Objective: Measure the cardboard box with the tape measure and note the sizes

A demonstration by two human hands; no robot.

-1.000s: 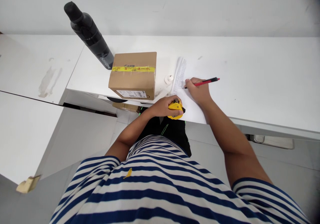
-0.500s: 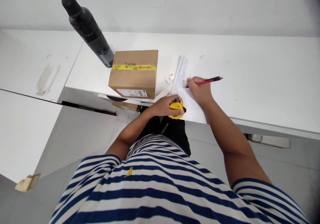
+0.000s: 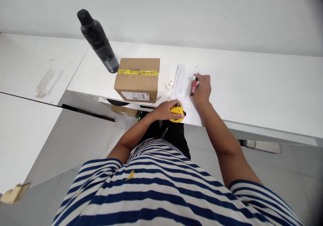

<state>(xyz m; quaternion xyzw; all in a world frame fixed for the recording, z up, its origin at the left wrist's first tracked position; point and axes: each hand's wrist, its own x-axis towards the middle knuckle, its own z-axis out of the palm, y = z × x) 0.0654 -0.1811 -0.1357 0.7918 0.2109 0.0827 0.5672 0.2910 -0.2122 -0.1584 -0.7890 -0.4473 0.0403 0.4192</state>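
Observation:
My left hand (image 3: 166,111) is closed around a yellow tape measure (image 3: 178,113) at the table's front edge, over the lower part of a notebook (image 3: 179,81). Handwriting covers some of its page, though the lines are too small to read. In my right hand (image 3: 204,88) is a red and black pen (image 3: 194,86), now roughly upright in the view, beside the written page. Left of the notebook stands a taped cardboard box (image 3: 138,79) with a white label on its front. A small round white object (image 3: 169,84) lies between box and notebook.
A tall black bottle (image 3: 99,42) stands behind the box on its left. The white table (image 3: 262,91) runs along a wall, and a lower white surface (image 3: 22,128) adjoins at the left. Under the table's right side shows a pale flat object (image 3: 262,146).
My right hand has turned the pen from slanting rightward to near upright, its point lifted from the writing. The left hand keeps the tape measure. The whole view has shifted slightly.

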